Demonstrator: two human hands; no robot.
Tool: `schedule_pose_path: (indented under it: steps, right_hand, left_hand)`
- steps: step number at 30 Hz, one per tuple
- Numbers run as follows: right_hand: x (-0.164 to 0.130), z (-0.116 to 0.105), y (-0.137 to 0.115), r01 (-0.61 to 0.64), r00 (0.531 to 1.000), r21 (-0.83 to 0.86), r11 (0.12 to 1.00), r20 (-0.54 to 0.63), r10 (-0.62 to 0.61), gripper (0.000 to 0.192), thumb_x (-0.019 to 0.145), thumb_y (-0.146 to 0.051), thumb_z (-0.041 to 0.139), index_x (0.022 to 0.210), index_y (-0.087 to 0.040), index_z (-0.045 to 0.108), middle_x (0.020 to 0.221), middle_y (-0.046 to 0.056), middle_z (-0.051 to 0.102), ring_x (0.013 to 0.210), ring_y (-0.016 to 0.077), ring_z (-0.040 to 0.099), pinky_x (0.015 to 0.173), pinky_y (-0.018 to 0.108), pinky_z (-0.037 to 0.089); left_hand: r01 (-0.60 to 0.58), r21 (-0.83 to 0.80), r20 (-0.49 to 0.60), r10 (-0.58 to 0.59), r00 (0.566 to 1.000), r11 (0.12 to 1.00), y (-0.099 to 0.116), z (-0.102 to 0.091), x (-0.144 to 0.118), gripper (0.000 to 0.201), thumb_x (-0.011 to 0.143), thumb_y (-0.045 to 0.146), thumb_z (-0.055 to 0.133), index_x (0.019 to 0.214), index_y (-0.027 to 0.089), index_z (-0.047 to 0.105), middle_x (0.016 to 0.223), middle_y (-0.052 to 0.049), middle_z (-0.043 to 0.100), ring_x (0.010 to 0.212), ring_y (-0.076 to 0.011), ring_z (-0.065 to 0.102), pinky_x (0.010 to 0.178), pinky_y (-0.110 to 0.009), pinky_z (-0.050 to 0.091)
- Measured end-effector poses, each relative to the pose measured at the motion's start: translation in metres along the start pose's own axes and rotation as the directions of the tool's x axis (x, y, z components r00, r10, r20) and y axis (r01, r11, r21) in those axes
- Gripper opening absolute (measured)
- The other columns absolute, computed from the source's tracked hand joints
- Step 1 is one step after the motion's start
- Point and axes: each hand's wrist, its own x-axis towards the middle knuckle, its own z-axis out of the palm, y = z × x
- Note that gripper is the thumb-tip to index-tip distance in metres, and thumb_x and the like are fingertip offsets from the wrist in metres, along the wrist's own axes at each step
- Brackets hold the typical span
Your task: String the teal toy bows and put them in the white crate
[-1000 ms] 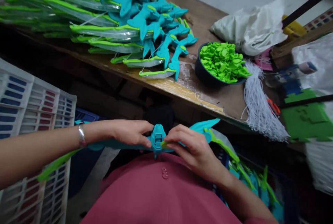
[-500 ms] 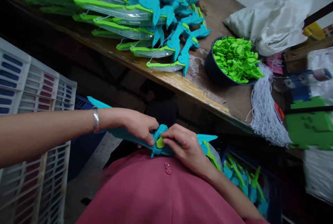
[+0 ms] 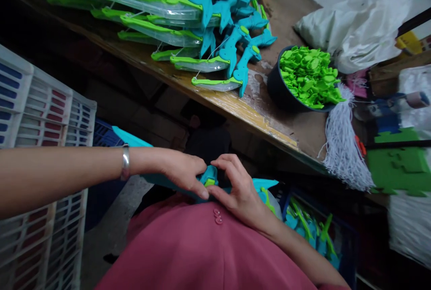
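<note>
A teal toy bow (image 3: pixel 210 173) lies across my lap against the dark red shirt. Its pointed teal ends stick out to the left and right, and most of its middle is under my hands. My left hand (image 3: pixel 180 169), with a silver bracelet at the wrist, is closed round it, thumb forward. From the other side my right hand (image 3: pixel 237 186) holds it between thumb and curved fingers. Between the two thumbs a small lime-green piece (image 3: pixel 209 182) sits in the teal part. Some fingertips are hidden.
Finished-looking toy bows (image 3: pixel 215 63) are piled on the wooden table (image 3: pixel 249 115). A dark bowl (image 3: pixel 278 88) of small green pieces stands beside white strings (image 3: pixel 346 146). A white plastic crate (image 3: pixel 43 119) is at left; a blue crate (image 3: pixel 352 254) with toy bows is at lower right.
My right hand has let go of the green piece, which now sits in the teal part. Its fingers have moved up and spread round the toy; my left thumb has shifted right.
</note>
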Motion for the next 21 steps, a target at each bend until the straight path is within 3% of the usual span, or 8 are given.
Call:
schedule_pose_path:
  steps: [2,5,8,11,15,18,21]
  right_hand:
    - [-0.001,0.001,0.004,-0.138,0.989,0.082,0.987,0.058,0.134,0.051,0.088,-0.029,0.079,0.132,-0.021,0.056,0.121,0.008,0.059,0.098,0.0192,0.060,0.081,0.033,0.052]
    - [0.000,0.002,0.007,-0.328,0.937,0.222,0.918,0.204,0.285,0.045,0.086,-0.031,0.079,0.126,-0.022,0.060,0.109,0.003,0.064,0.091,0.0174,0.060,0.081,0.032,0.050]
    - [0.003,0.004,0.008,-0.421,0.899,0.336,0.842,0.275,0.340,0.037,0.083,-0.034,0.080,0.113,-0.021,0.064,0.102,0.001,0.066,0.092,0.0178,0.060,0.082,0.032,0.048]
    - [0.004,0.008,0.010,-0.501,0.859,0.403,0.766,0.341,0.383,0.039,0.078,-0.039,0.084,0.104,-0.019,0.062,0.088,-0.002,0.062,0.078,0.0148,0.056,0.071,0.029,0.047]
    - [0.003,0.015,0.015,-0.483,0.865,0.336,0.809,0.324,0.382,0.036,0.076,-0.031,0.086,0.098,-0.020,0.060,0.080,-0.005,0.059,0.070,0.0114,0.052,0.062,0.024,0.041]
    - [0.009,0.014,0.019,-0.433,0.871,0.209,0.877,0.345,0.349,0.037,0.076,-0.028,0.089,0.100,-0.019,0.063,0.075,-0.007,0.058,0.066,0.0101,0.052,0.057,0.021,0.038]
    - [0.024,-0.007,0.019,-0.203,0.919,0.020,0.979,0.349,0.184,0.039,0.080,-0.036,0.088,0.106,-0.016,0.067,0.087,0.000,0.068,0.076,0.0142,0.062,0.063,0.023,0.045]
  left_hand:
    - [0.016,0.059,-0.013,-0.015,1.000,0.998,0.003,0.008,-0.003,0.039,0.077,0.053,0.070,0.091,0.017,0.075,0.080,-0.011,0.072,0.072,-0.0280,0.066,0.062,-0.032,0.042]
    - [0.053,0.109,-0.035,-0.049,0.998,0.993,0.007,0.017,-0.006,0.034,0.082,0.049,0.065,0.092,0.018,0.072,0.087,-0.012,0.073,0.078,-0.0295,0.069,0.059,-0.032,0.040]
    - [0.119,0.049,-0.047,-0.116,0.992,0.992,0.010,0.026,-0.006,0.028,0.079,0.048,0.066,0.084,0.020,0.068,0.080,-0.009,0.072,0.072,-0.0281,0.069,0.055,-0.032,0.039]
    - [0.198,-0.026,-0.067,-0.199,0.978,0.980,0.012,0.035,-0.004,0.024,0.073,0.045,0.067,0.075,0.021,0.063,0.074,-0.006,0.069,0.065,-0.0263,0.067,0.051,-0.032,0.037]
    - [0.208,-0.066,-0.087,-0.213,0.973,0.976,0.010,0.046,-0.004,0.019,0.072,0.041,0.065,0.073,0.022,0.062,0.073,-0.005,0.069,0.068,-0.0267,0.068,0.052,-0.031,0.035]
    - [0.151,-0.078,-0.095,-0.158,0.983,0.986,0.004,0.042,-0.002,0.021,0.075,0.041,0.063,0.082,0.022,0.066,0.082,-0.006,0.074,0.079,-0.0294,0.072,0.057,-0.031,0.038]
    - [0.052,-0.053,-0.067,-0.056,0.996,0.997,-0.006,0.031,0.004,0.025,0.079,0.044,0.062,0.088,0.021,0.068,0.092,-0.009,0.076,0.087,-0.0333,0.073,0.066,-0.033,0.046]
